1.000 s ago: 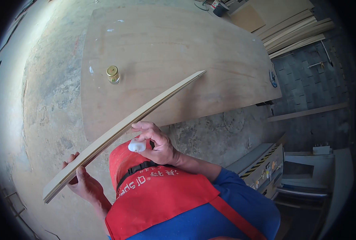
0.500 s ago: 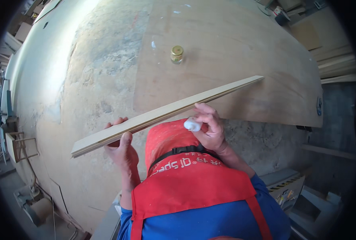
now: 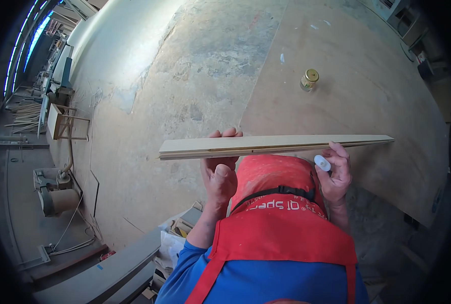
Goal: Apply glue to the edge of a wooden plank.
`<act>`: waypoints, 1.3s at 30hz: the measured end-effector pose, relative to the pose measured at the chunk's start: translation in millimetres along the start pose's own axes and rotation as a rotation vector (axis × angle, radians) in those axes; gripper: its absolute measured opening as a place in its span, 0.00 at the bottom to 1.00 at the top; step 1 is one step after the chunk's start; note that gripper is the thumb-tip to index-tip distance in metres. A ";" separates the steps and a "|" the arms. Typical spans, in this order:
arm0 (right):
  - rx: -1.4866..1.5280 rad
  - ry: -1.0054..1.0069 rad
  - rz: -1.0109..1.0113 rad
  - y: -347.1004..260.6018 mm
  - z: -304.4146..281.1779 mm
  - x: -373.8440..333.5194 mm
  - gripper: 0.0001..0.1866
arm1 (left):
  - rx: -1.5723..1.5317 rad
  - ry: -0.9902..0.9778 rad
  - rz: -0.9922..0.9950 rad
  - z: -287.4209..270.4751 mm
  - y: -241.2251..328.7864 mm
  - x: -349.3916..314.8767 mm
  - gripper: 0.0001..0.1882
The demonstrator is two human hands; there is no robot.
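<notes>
A long pale wooden strip (image 3: 276,143) with a grooved edge lies nearly level across the front of my body. My left hand (image 3: 218,183) holds it near its left end, with fingertips showing over the far edge and the thumb on the near side. In my right hand (image 3: 338,175) is a small white plastic bottle (image 3: 322,163), its rounded end pointing toward the strip. The fingertips of that hand touch the strip's near edge, right of its middle. A glass jar (image 3: 309,81) with a gold lid stands beyond the strip on a brown sheet.
The brown sheet (image 3: 357,96) covers the worn concrete floor (image 3: 200,86) at the right. Far left are a wooden stool (image 3: 58,121), a cylindrical machine (image 3: 58,202) with cables, and a pile of wood strips (image 3: 25,115). A grey bench (image 3: 109,268) lies at lower left.
My view has turned left, so the jar and sheet appear farther right. The strip has swung from a slant to nearly level. Both hands keep their hold.
</notes>
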State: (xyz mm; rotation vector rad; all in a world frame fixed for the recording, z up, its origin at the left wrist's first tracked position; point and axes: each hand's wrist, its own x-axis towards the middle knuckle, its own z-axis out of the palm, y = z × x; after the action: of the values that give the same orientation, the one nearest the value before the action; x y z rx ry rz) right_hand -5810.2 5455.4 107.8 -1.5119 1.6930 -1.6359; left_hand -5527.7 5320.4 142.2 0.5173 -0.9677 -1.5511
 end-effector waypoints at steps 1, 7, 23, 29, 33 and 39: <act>0.007 -0.004 -0.005 0.4 -0.8 1.2 0.19 | 0.005 0.004 0.008 -2.9 3.8 2.9 0.46; 0.050 -0.001 0.039 1.8 -1.1 1.4 0.17 | 0.037 0.162 0.179 -33.6 39.6 23.7 0.43; -0.027 -0.102 -0.008 -62.7 -3.5 40.8 0.17 | 0.012 0.236 0.198 -38.4 27.9 20.0 0.41; -0.190 -0.288 -0.319 -128.4 48.7 110.3 0.19 | 0.060 0.256 0.255 -35.4 28.8 15.8 0.43; -0.196 -0.429 -0.449 -145.7 81.1 124.5 0.20 | 0.050 0.271 0.253 -34.8 26.8 6.5 0.44; -0.252 -0.532 -0.550 -158.5 107.0 132.4 0.21 | 0.020 0.258 0.189 -33.8 25.7 -6.7 0.44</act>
State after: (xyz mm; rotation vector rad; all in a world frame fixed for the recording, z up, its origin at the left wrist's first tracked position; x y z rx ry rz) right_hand -5702.9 5327.8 270.1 -2.4329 1.2843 -1.0835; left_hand -5484.8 5317.4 142.8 0.6056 -0.8093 -1.2717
